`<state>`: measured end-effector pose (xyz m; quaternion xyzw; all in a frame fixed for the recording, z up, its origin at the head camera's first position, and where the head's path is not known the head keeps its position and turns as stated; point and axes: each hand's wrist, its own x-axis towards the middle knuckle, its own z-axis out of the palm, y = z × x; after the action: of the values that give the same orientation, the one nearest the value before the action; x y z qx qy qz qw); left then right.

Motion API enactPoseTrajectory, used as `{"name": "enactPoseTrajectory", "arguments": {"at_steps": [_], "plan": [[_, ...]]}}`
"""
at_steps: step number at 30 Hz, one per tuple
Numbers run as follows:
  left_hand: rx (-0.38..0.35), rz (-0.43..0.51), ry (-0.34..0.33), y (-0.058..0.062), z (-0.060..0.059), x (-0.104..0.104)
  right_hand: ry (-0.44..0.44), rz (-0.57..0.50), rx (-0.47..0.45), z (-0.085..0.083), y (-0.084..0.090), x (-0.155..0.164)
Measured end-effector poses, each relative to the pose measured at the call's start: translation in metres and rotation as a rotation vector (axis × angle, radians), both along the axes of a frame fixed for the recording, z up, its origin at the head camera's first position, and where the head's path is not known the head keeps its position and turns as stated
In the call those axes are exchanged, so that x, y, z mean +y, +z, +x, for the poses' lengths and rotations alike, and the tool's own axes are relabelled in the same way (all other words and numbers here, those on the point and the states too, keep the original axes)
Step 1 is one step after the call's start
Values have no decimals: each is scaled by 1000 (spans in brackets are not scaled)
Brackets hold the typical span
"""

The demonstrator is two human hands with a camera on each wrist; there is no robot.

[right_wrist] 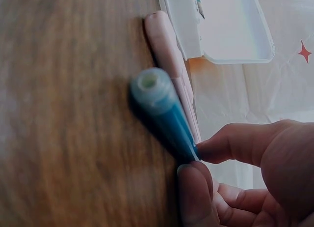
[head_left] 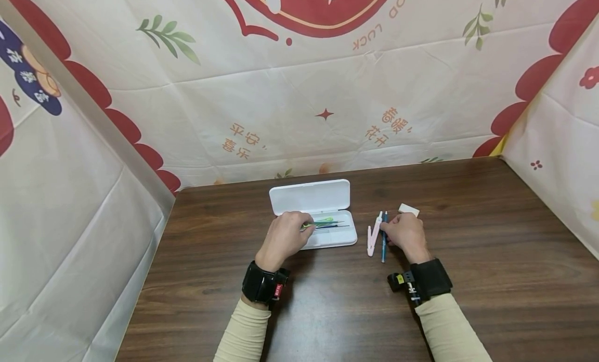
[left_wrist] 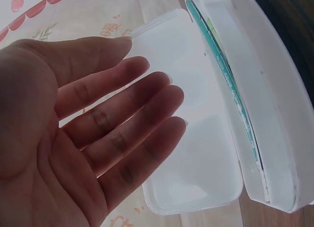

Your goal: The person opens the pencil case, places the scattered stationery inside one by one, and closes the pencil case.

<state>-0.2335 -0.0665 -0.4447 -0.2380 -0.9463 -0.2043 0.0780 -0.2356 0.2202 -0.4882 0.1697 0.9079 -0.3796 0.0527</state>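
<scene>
A white pencil case [head_left: 334, 243] stands open on the table, its lid [head_left: 311, 196] tipped back. My left hand [head_left: 289, 234] hovers over its left part. In the left wrist view the fingers [left_wrist: 147, 148] are loosely extended with nothing between them. A teal pencil [left_wrist: 223, 72] and other slim writing tools lie inside the case. To the right, thumb and forefinger of my right hand [head_left: 406, 234] pinch a blue pen [right_wrist: 169, 121] near the tabletop. Just left of that pen lies a pink drawing compass [head_left: 374, 236].
Beyond my right hand a white eraser [head_left: 409, 210] lies on the brown wooden table [head_left: 337, 310]. Printed cloth [head_left: 299, 91] hangs behind the table's far edge and at both sides. Each wrist wears a black strap with a camera.
</scene>
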Motion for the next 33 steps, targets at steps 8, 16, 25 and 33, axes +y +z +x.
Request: {"name": "enactPoseTrajectory", "arguments": {"at_steps": [8, 16, 25, 33], "plan": [[-13, 1, -4, 0, 0, 1, 3, 12, -16, 0, 0, 1], [-4, -6, -9, 1, 0, 1, 15, 2, 10, -1, 2, 2], [-1, -17, -10, 1, 2, 2, 24, -19, 14, -1, 0, 4], [4, -15, -10, 0, 2, 3, 38, -39, -6, 0, 0, 7]]}}
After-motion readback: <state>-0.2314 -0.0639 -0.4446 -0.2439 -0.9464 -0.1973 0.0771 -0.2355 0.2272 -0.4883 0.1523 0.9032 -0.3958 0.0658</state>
